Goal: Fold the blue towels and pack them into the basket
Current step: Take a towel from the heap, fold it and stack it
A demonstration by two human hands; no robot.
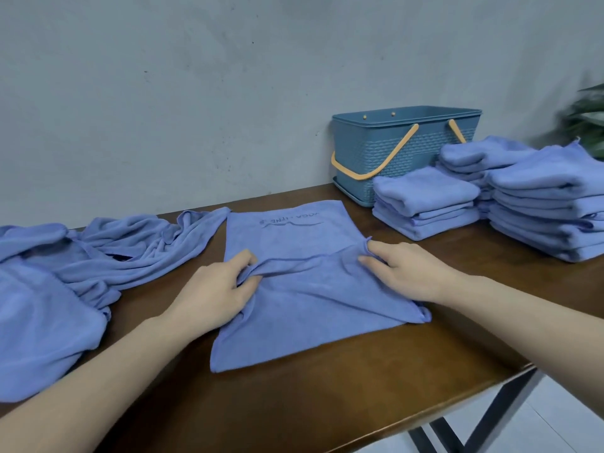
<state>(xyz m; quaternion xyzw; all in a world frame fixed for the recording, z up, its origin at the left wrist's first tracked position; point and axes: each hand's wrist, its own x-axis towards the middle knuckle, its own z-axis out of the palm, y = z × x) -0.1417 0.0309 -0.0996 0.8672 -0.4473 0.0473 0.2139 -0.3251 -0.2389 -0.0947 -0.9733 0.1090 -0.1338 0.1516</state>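
Brown wooden table [327,403] stands against a plain grey wall, with the blue basket [392,152] at its far edge as landmark. Just right of the basket sit folded towel stacks [536,204], not yet packed; whether the basket holds anything cannot be told. Well left of the basket lies an unfolded heap [81,273]. Near, in front of the basket, one towel [294,308] lies half folded. Left hand [212,292] pinches its folded edge; right hand [402,269] pinches the same edge at the opposite side. Judged: folding partly done, packing outstanding. Towel lettering appears inverted and is not legible with confidence.
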